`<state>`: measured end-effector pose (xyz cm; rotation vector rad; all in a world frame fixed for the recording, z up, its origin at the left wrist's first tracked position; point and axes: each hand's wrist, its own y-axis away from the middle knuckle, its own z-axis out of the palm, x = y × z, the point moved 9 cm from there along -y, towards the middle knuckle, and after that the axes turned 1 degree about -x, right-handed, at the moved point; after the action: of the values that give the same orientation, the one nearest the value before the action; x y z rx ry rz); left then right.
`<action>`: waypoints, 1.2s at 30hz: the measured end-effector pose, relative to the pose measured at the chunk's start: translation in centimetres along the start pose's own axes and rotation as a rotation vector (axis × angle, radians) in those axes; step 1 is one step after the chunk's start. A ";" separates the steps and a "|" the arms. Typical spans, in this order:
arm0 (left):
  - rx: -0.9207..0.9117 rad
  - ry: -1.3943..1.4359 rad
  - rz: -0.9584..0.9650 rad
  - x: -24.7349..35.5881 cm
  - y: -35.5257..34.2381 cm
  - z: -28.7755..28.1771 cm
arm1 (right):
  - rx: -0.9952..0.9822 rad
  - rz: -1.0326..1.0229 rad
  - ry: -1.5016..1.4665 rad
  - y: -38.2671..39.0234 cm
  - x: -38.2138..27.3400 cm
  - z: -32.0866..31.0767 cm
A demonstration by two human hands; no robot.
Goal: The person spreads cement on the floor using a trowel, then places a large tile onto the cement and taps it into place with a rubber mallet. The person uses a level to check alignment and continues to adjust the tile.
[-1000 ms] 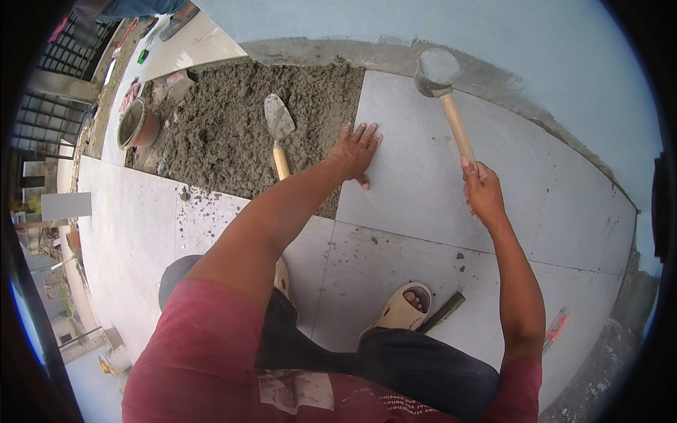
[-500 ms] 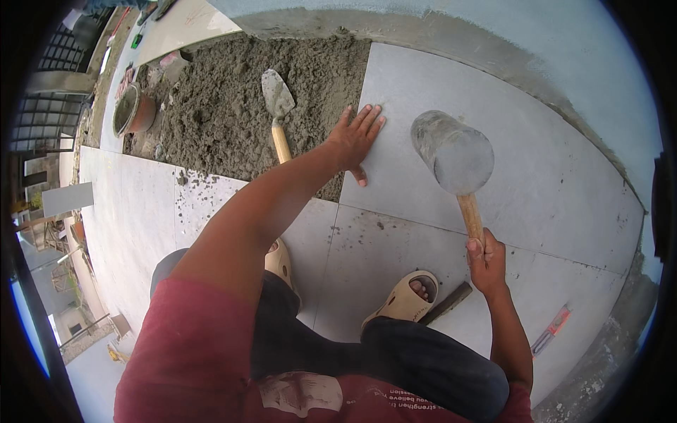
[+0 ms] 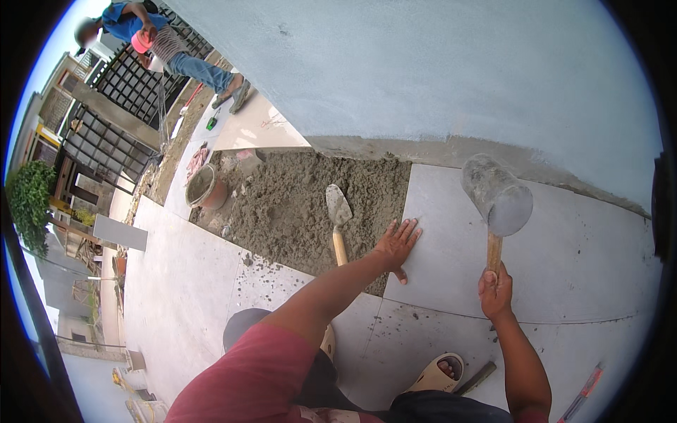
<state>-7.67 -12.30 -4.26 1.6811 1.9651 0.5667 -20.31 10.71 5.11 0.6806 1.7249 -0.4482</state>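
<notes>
Two hands work one large grey tile (image 3: pixel 536 247): the right hand (image 3: pixel 496 290) stays clenched round the wooden handle of a rubber mallet (image 3: pixel 498 199), whose head has risen off the tile since half a second ago, so another tap looks due. The left hand (image 3: pixel 395 243) remains flat, fingers spread, on the tile's left edge beside the sand bed (image 3: pixel 296 204), where a trowel (image 3: pixel 338 218) lies.

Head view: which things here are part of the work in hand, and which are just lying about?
In use:
right hand gripping the rubber mallet
left hand flat on the large grey tile
mortar bed

Lying about:
trowel on the mortar
bucket
red-handled tool
</notes>
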 end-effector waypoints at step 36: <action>0.000 0.182 0.008 13.9 -3.5 -3.1 | 0.376 0.585 0.179 3.9 11.1 -15.1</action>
<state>-14.01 0.85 -5.28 1.6906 2.0841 0.7458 -30.74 25.34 -1.50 1.4816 1.5200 -0.3025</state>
